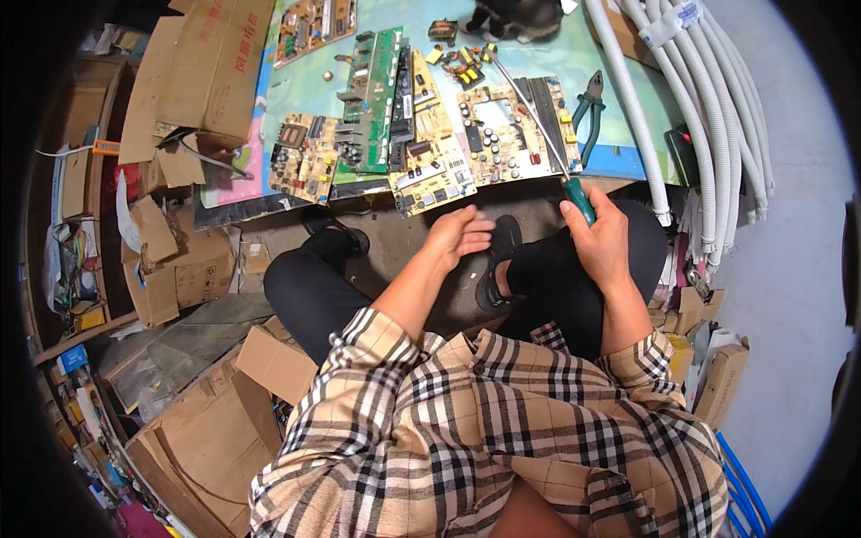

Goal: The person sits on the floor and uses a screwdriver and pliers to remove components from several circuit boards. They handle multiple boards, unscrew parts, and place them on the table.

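Note:
My right hand (599, 235) is wrapped round the dark green handle of a long screwdriver (538, 117). The shaft slants up and left across a tan circuit board (489, 148) with a dark heat sink along its right side. Over the gap between my knees, just below the table edge, my left hand (459, 235) is empty with its fingers stretched out; the fingertips are slightly blurred. Nearest to it is another tan circuit board (430, 179). A pair of dark pliers (589, 117) lies to the right of the boards.
A long green circuit board (372, 108) and a smaller tan one (305, 157) lie to the left. Loose coils with yellow tape (462, 67) sit at the back beside a black furry animal (520, 18). White corrugated hoses (708, 99) hang at right; a cardboard box (206, 81) stands left.

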The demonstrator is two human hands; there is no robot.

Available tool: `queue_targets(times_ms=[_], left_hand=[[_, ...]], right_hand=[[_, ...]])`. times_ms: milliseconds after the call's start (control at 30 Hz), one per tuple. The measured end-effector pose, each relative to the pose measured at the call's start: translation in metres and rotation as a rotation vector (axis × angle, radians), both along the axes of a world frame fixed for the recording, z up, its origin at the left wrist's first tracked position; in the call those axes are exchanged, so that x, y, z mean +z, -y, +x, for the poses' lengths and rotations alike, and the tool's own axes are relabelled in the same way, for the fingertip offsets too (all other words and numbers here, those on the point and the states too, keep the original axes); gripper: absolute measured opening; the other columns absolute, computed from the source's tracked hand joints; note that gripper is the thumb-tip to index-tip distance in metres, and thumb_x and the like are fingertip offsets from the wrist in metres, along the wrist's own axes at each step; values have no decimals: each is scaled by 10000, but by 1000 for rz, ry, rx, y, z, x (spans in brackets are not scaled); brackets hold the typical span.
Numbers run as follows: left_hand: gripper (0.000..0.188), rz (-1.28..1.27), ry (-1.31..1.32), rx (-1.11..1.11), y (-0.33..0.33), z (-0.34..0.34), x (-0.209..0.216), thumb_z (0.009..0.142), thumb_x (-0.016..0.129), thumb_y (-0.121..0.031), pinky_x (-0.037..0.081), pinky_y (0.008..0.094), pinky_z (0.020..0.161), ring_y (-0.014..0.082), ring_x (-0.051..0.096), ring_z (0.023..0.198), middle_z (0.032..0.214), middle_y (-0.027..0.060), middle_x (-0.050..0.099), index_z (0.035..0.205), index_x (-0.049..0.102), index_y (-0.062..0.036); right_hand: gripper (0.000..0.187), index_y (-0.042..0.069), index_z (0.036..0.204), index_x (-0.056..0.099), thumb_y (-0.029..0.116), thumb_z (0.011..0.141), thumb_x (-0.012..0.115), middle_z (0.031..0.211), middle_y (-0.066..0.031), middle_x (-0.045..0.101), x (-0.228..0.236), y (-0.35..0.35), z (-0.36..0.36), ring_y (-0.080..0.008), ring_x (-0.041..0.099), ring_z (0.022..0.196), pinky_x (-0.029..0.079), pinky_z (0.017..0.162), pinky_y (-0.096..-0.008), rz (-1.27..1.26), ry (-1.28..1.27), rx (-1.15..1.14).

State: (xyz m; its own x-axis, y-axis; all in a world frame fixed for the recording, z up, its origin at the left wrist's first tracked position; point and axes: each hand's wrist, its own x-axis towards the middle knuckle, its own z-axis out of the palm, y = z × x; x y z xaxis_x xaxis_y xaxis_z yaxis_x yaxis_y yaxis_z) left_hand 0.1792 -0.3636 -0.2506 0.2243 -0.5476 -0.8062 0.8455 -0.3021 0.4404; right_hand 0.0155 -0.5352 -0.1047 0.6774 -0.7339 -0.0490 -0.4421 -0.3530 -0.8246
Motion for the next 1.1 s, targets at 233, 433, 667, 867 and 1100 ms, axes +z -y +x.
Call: queue_targets(times_ms=[233, 433, 667, 867, 1100], left_hand=[[340, -136, -68, 689, -54, 30, -31, 908, 621, -168, 497, 495, 971, 376, 565, 1147, 1196, 247, 572, 1157, 525, 42], [277, -49, -59, 776, -45, 53, -14, 919, 579, -102, 493, 501, 975, 358, 587, 1125, 1196, 228, 587, 1158, 542, 32], [155, 32, 163, 696, -77, 74, 6, 919, 609, -150, 600, 393, 739, 279, 683, 883, 1012, 144, 666, 1031, 583, -45], [192, 59, 189, 603, -89, 85, -13, 916, 624, -174, 590, 396, 761, 262, 675, 898, 1004, 125, 670, 1063, 586, -58], [145, 35, 128, 620, -89, 82, -47, 922, 614, -181, 589, 409, 784, 256, 674, 912, 996, 106, 677, 1035, 593, -93]], right_hand=[[305, -6, 1069, 628, 200, 847, 664, 872, -211, 662, -1, -4, 6, -341, 666, 814, 497, 728, -369, 21, -26, 8], [301, -11, 1069, 627, 188, 845, 657, 855, -202, 658, 1, -6, 9, -329, 659, 785, 493, 724, -364, -67, -43, 32], [310, -26, 1055, 622, 199, 845, 660, 848, -211, 649, -3, -4, 8, -341, 649, 778, 490, 711, -371, -81, -60, 47], [298, -24, 1043, 620, 184, 838, 678, 875, -227, 651, -14, -3, 8, -364, 654, 815, 495, 723, -385, -139, -8, 48], [297, 6, 1052, 634, 219, 848, 666, 830, -204, 657, -8, 0, 9, -329, 660, 778, 494, 716, -373, -67, -17, 13]])
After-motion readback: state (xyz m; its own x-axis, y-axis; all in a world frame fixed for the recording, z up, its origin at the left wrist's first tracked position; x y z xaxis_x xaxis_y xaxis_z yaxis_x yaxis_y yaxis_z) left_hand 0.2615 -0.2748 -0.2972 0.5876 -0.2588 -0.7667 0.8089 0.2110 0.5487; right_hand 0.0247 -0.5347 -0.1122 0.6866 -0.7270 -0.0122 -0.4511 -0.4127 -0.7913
